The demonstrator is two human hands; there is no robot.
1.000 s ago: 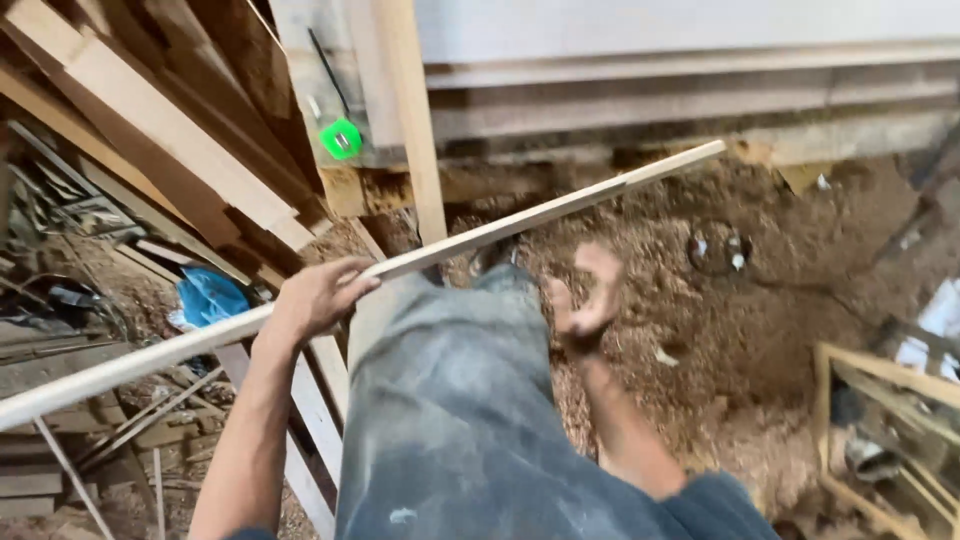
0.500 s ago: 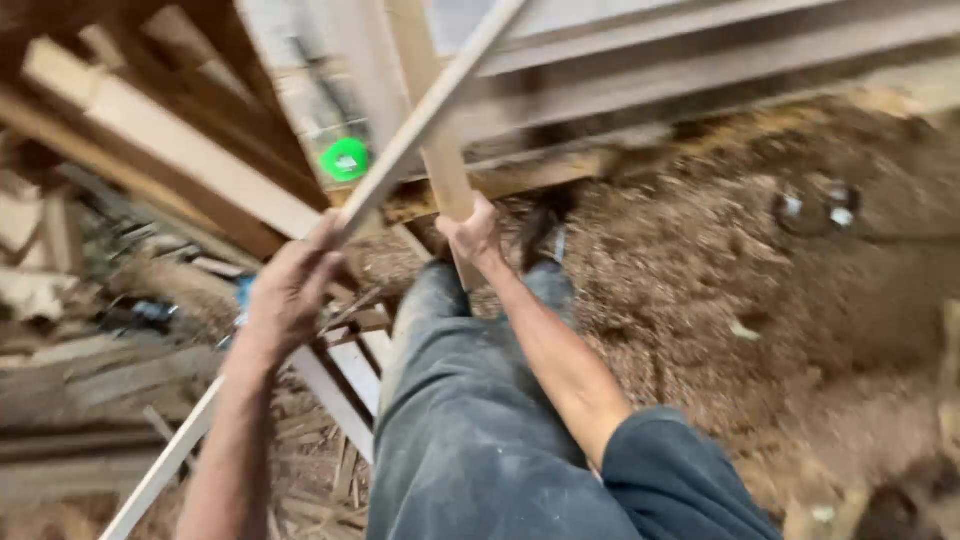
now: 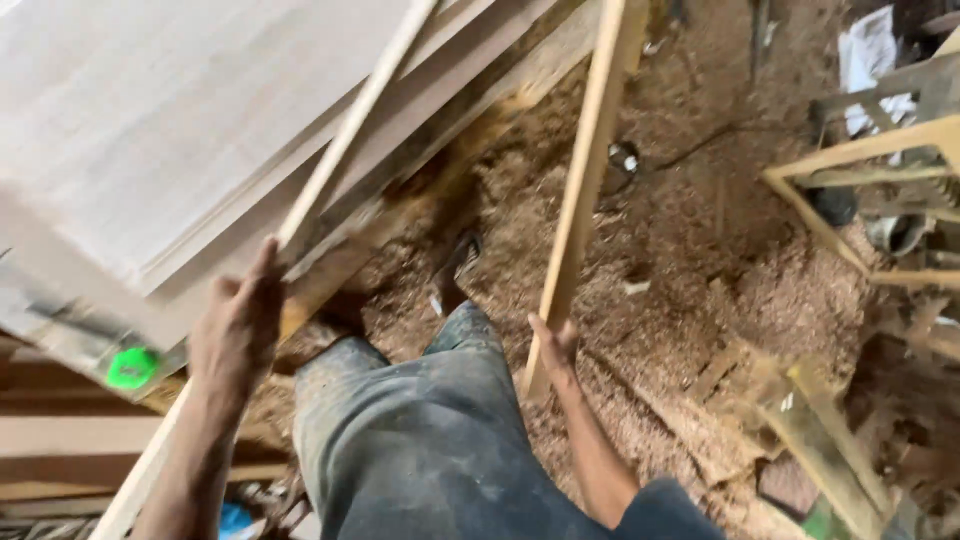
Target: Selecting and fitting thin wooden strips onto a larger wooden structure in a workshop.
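A: Overhead, pale board stack (image 3: 150,130), tilted, filling upper left. Sawdust floor (image 3: 700,270) under everything.

B: Then the two lengths?

A: Yes. Thin strip (image 3: 345,130), long axis running from lower left up to upper right, crossing in front of the stack. Wider batten (image 3: 585,170), nearly upright, leaning slightly right at the top, foot down near the jeans (image 3: 420,440).

B: Hands?

A: Left hand (image 3: 238,335) wrapped round the strip about midway, thumb up along it, fingers curled shut behind. Right hand (image 3: 555,345) at the batten's lower end, fingers closed on its edge; grip partly hidden, so only a light hold to judge by.

B: Which way from each other?

A: Strip to the left, batten to the right, well apart, both pointing away and upward. Each hand on its own piece; neither nearer to the other's.

B: Smaller bits?

A: Frame (image 3: 860,170) of light wood at right edge. Green round tag (image 3: 132,367) low left, below the stack. Shoe (image 3: 455,265) in the sawdust between the two pieces.
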